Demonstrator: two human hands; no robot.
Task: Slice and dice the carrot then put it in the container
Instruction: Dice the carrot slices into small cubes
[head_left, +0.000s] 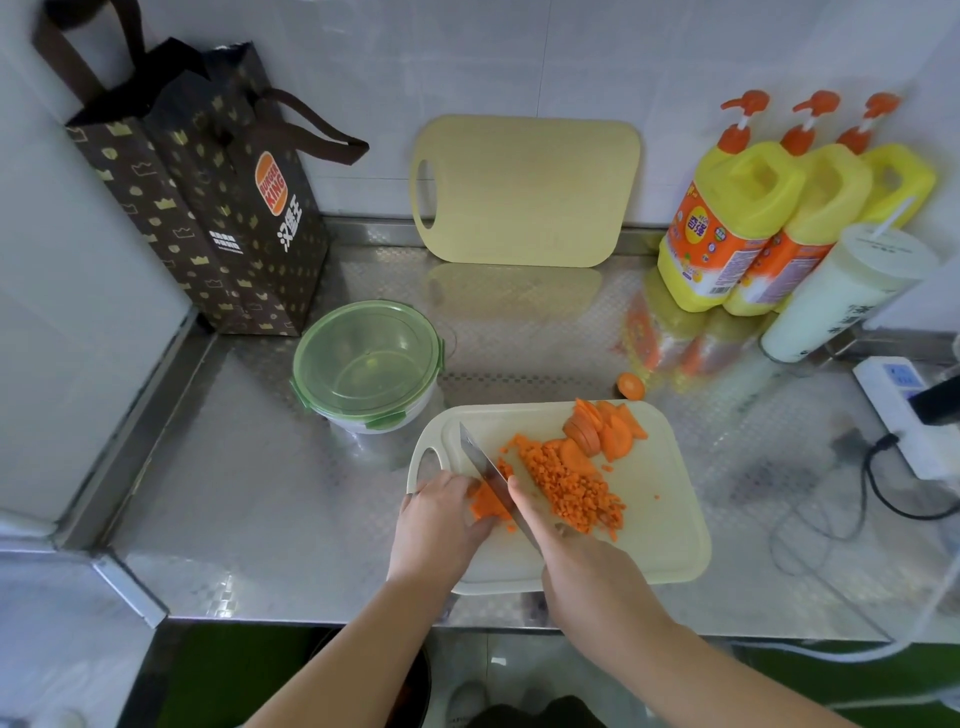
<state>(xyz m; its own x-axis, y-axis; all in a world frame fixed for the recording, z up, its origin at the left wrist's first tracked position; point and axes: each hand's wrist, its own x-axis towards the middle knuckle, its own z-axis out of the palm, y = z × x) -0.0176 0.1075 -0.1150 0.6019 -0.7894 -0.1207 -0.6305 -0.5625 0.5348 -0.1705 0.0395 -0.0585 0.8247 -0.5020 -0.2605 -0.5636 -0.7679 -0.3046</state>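
- The round, clear plastic container (366, 364), with its green clip lid on, stood on the embossed steel counter (249, 493), left of and beyond the smooth pale cutting board (654, 519).
- Our left hand (441, 519) curled over a flat bundle of carrot strips (485, 503).
- Our right hand (576, 551) gripped the knife (483, 462), its blade against the strips.
- Small diced cubes (571, 488) lay heaped to the right, with half-round slices (597, 434) beyond them.

Shiny embossed metal counter (270, 499)
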